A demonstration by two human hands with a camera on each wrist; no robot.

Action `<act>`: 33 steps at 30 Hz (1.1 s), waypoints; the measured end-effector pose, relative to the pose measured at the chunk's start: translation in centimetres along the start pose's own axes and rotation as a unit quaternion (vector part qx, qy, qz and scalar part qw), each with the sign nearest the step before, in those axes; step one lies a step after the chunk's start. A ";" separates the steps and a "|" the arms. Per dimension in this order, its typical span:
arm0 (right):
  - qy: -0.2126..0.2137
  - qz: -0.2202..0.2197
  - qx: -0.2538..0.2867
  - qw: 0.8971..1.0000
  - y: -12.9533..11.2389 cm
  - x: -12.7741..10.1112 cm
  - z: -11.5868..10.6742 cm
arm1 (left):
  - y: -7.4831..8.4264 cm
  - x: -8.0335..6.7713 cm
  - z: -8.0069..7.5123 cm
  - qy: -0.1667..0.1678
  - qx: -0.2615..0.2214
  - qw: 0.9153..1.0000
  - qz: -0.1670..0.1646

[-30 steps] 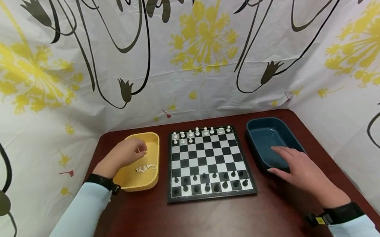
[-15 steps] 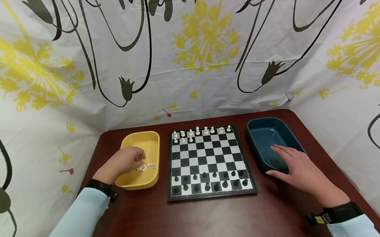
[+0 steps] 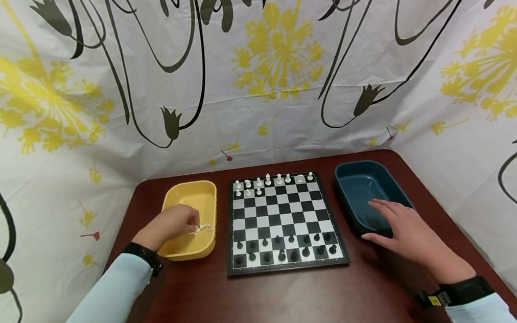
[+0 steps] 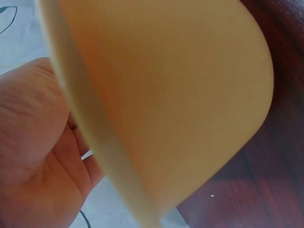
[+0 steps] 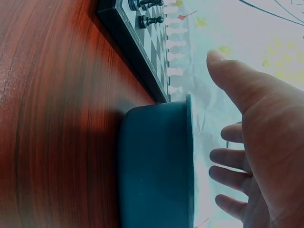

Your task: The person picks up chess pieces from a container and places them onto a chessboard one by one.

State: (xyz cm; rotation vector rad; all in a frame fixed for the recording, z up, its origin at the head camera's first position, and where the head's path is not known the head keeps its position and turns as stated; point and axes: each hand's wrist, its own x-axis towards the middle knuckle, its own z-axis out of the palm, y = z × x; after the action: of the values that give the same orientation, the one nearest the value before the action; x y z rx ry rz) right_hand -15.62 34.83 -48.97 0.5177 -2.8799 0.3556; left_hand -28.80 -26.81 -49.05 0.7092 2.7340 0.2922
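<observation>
My left hand (image 3: 172, 226) reaches down into the yellow tub (image 3: 208, 196), its fingers pointing at the small white chess pieces (image 3: 206, 227) on the tub's floor. Whether the fingertips pinch a piece is hidden; in the left wrist view the tub's wall (image 4: 180, 95) covers them. My right hand (image 3: 405, 228) hovers over the near end of the blue tub (image 3: 362, 183), fingers spread and thumb apart, holding nothing. Between the tubs lies a chessboard (image 3: 281, 211). A full back row of white pieces and 3 white pawns (image 3: 248, 192) stand along its far side, and two rows of black pieces (image 3: 282, 255) along its near side.
Everything stands on a dark red-brown table (image 3: 276, 308). A white patterned cloth (image 3: 256, 141) hangs behind the table and along both sides. The blue tub's wall (image 5: 152, 166) rises close below the right hand.
My left hand has lowered into the yellow tub, towards the white pieces, and now covers part of them. My right hand stays nearly still; the board's pieces have not moved.
</observation>
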 end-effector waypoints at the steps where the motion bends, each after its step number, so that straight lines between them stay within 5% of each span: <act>1: -0.001 0.001 0.001 1.000 0.0 0.0 0.0 | 0.0 0.0 0.1 0.000 0.000 1.000 0.000; 21: -0.010 0.012 0.002 1.000 -0.1 -0.1 0.1 | 0.1 0.0 0.4 0.004 -0.029 1.000 0.012; 33: -0.006 0.008 0.005 1.000 -0.1 -0.1 0.2 | 0.4 0.5 0.6 -0.006 0.005 1.000 0.027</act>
State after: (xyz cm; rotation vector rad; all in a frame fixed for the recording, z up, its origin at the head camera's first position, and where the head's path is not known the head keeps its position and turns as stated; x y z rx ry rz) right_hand -15.49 34.72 -49.20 0.5018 -2.8967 0.3720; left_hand -28.80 -26.15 -49.63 0.7858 2.7101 0.2860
